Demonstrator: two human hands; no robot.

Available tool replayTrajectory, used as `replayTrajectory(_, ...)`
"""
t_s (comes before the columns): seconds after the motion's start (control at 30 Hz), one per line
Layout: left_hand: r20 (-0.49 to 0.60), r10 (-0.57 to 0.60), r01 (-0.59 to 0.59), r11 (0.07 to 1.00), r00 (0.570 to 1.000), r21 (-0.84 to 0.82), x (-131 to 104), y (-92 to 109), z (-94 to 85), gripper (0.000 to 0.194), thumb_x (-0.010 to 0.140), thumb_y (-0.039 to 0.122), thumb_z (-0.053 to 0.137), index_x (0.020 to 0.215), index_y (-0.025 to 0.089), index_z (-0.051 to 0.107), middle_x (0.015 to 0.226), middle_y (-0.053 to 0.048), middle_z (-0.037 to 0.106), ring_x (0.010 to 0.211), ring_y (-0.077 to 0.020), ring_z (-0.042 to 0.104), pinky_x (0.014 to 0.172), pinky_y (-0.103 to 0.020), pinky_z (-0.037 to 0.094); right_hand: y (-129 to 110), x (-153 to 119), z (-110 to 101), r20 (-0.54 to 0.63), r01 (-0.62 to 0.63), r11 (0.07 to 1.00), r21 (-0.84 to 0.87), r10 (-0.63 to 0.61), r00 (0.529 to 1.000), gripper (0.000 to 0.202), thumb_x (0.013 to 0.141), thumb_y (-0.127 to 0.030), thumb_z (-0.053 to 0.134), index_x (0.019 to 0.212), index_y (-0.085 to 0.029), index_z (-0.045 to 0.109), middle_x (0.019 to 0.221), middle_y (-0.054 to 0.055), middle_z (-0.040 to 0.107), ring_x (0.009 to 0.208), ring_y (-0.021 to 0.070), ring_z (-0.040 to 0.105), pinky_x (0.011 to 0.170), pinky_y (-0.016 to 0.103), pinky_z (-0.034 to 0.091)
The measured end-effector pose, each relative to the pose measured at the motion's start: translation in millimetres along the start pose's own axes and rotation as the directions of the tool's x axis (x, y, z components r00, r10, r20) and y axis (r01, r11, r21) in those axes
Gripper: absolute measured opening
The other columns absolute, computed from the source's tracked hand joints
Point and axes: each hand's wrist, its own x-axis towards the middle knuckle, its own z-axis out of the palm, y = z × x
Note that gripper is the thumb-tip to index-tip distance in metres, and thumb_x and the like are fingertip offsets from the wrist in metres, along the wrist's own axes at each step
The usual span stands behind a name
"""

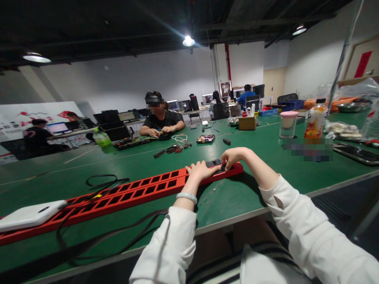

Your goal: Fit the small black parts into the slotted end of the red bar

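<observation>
A long red strip with two rows of rectangular slots lies slantwise across the green table. My left hand rests flat on it near the right end, fingers apart and thumb stretched toward black inserts seated in the slots. At that same end, my right hand bends down with its fingers curled together against the black pieces. Whatever is between those fingertips is hidden. On the strip's left end sits a white power bank with a black cable attached.
Small black parts, a patterned case and a cardboard box lie beyond the strip. To the right stand a pink-lidded cup, a juice bottle and a phone. Across the table a person handles other parts.
</observation>
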Motion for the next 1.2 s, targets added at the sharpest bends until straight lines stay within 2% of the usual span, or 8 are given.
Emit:
replayTrajectory(0.37,-0.014,0.010,-0.011,1.000,1.000,-0.020,2.8,-2.2,3.2,0.092,0.056,0.084,0.023,0.119,0.022,0.047,0.126,-0.015,0.045,0.115,-0.0414,0.035,0.092,-0.059,0.017,-4.1,-1.5,0.1,-0.032,-0.008,1.000,-0.024,0.007,0.999,0.043,0.052,-0.033,0.070,0.092,-0.018,0.064,0.085,0.002,0.063,0.070,0.0149,0.055,0.053,0.019,0.036)
replayTrajectory(0.5,-0.010,0.010,-0.011,1.000,1.000,-0.014,1.7,-1.0,2.2,0.089,0.058,0.082,0.024,0.119,0.021,0.047,0.126,-0.015,0.045,0.115,-0.0412,0.035,0.092,-0.060,0.017,3.8,-2.1,-1.6,-0.038,0.046,0.997,0.068,-0.043,0.998,0.034,0.062,-0.034,0.064,0.090,-0.017,0.065,0.082,0.002,0.064,0.070,0.0140,0.056,0.055,0.018,0.037)
replayTrajectory(0.57,-0.012,0.010,-0.010,1.000,1.000,-0.013,1.4,-0.8,2.0,0.088,0.058,0.081,0.025,0.119,0.022,0.047,0.126,-0.015,0.046,0.115,-0.0411,0.035,0.092,-0.060,0.017,14.1,0.1,-2.3,-0.126,0.032,0.992,0.120,-0.016,0.992,0.029,0.068,-0.031,0.057,0.093,-0.016,0.064,0.083,0.003,0.065,0.070,0.0139,0.057,0.056,0.018,0.039)
replayTrajectory(0.67,-0.017,0.009,-0.009,1.000,1.000,-0.017,2.2,-1.6,2.8,0.089,0.056,0.083,0.024,0.118,0.022,0.048,0.125,-0.015,0.046,0.114,-0.0410,0.036,0.092,-0.060,0.017,36.0,7.2,0.2,-0.384,-0.163,0.982,0.097,0.188,0.904,0.028,0.072,-0.022,0.052,0.096,-0.014,0.063,0.092,0.008,0.064,0.077,0.0170,0.059,0.061,0.020,0.040)
replayTrajectory(0.73,-0.022,0.009,-0.010,1.000,1.000,-0.020,3.2,-2.5,3.7,0.092,0.054,0.084,0.024,0.117,0.022,0.048,0.124,-0.015,0.047,0.114,-0.0410,0.037,0.092,-0.060,0.017,51.6,13.1,5.3,-0.455,-0.299,0.950,0.087,0.304,0.837,0.030,0.071,-0.017,0.052,0.099,-0.014,0.063,0.098,0.011,0.063,0.085,0.0198,0.058,0.066,0.022,0.041)
replayTrajectory(0.87,-0.026,0.008,-0.009,1.000,1.000,-0.015,4.5,-3.7,5.0,0.094,0.053,0.085,0.023,0.118,0.022,0.047,0.125,-0.016,0.046,0.114,-0.0410,0.037,0.092,-0.059,0.017,72.8,22.4,18.6,-0.383,-0.420,0.905,0.061,0.410,0.828,0.038,0.068,-0.021,0.058,0.106,-0.019,0.061,0.106,0.011,0.060,0.096,0.0222,0.056,0.075,0.024,0.042)
replayTrajectory(1.0,-0.023,0.007,-0.007,1.000,1.000,-0.010,3.9,-3.7,4.7,0.094,0.053,0.085,0.022,0.118,0.022,0.047,0.124,-0.015,0.047,0.114,-0.0408,0.037,0.092,-0.059,0.017,76.5,25.5,24.6,-0.293,-0.418,0.907,0.050,0.414,0.862,0.032,0.069,-0.023,0.056,0.099,-0.017,0.064,0.103,0.012,0.062,0.093,0.0232,0.057,0.072,0.025,0.043)
replayTrajectory(1.2,-0.028,0.017,-0.017,1.000,0.999,-0.015,1.1,-3.2,2.4,0.093,0.055,0.085,0.023,0.118,0.022,0.048,0.124,-0.015,0.047,0.114,-0.0405,0.037,0.092,-0.059,0.018,72.2,20.0,21.5,-0.310,-0.422,0.906,0.023,0.408,0.859,0.023,0.067,-0.019,0.058,0.087,-0.014,0.068,0.090,0.012,0.065,0.087,0.0240,0.059,0.070,0.026,0.043)
